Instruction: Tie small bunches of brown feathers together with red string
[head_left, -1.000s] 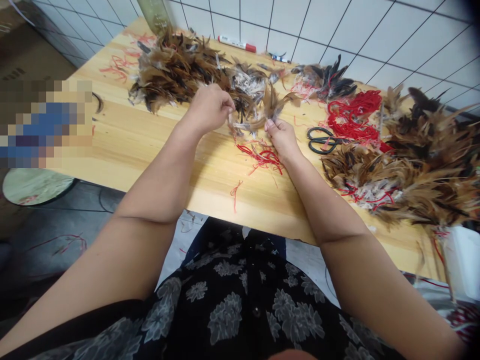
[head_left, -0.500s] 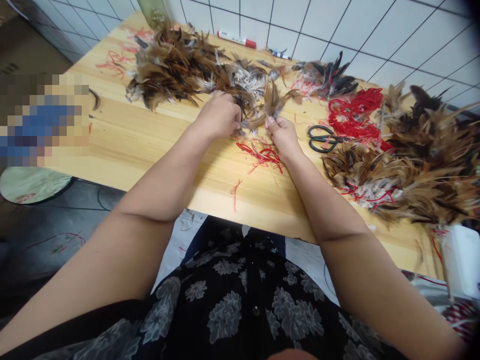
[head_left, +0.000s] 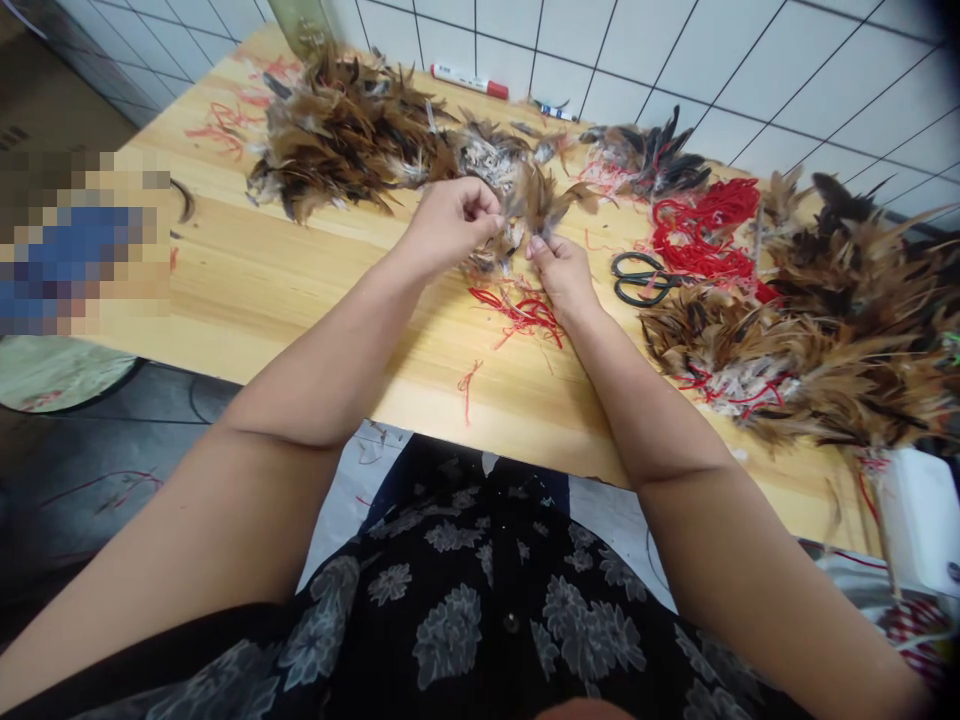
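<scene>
My right hand (head_left: 562, 272) is closed, with thumb and fingers pinching the base of a small bunch of brown feathers (head_left: 541, 205) that fans upward. Just left of it, my left hand (head_left: 459, 218) is closed in a pinch, its fingertips close to the bunch. What lies between those fingertips is too small to make out. Behind the hands spreads a large pile of brown and black feathers (head_left: 341, 140). Red cord scraps (head_left: 521, 312) lie on the wooden table (head_left: 315, 275) below my hands.
Black-handled scissors (head_left: 643, 280) lie right of my right hand, beside a tangle of red cord (head_left: 701, 230). More feathers (head_left: 817, 330) heap up at the right. A red-capped marker (head_left: 469, 80) rests near the tiled wall. A white container (head_left: 922, 520) stands at the right edge.
My left hand has lifted slightly and turned, and its pinched fingertips have come closer to the feather bunch. My right hand keeps its hold on the bunch, almost in place.
</scene>
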